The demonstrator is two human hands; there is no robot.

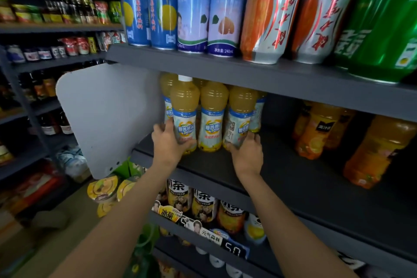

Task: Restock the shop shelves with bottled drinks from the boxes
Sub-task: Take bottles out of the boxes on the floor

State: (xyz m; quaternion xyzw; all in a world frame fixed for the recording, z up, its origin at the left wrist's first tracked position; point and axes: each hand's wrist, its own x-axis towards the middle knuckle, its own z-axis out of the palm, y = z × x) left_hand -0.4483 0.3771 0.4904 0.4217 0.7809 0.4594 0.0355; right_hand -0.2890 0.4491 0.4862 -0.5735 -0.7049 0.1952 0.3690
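Three yellow juice bottles with blue-and-white labels stand in a front row on the dark middle shelf [293, 178], with more of the same behind them. My left hand [168, 142] grips the lower part of the leftmost bottle [185, 106], which has a white cap. My right hand [247, 153] holds the base of the rightmost front bottle [240, 115]. The middle bottle [213, 115] stands between them, untouched. Both forearms reach up from below.
Orange drink bottles [316, 128] stand further right on the same shelf. Tall cans [221, 13] line the shelf above. A grey divider panel [108, 115] closes the shelf's left end. Iced tea bottles [203, 203] fill the shelf below. More stocked shelves run along the left.
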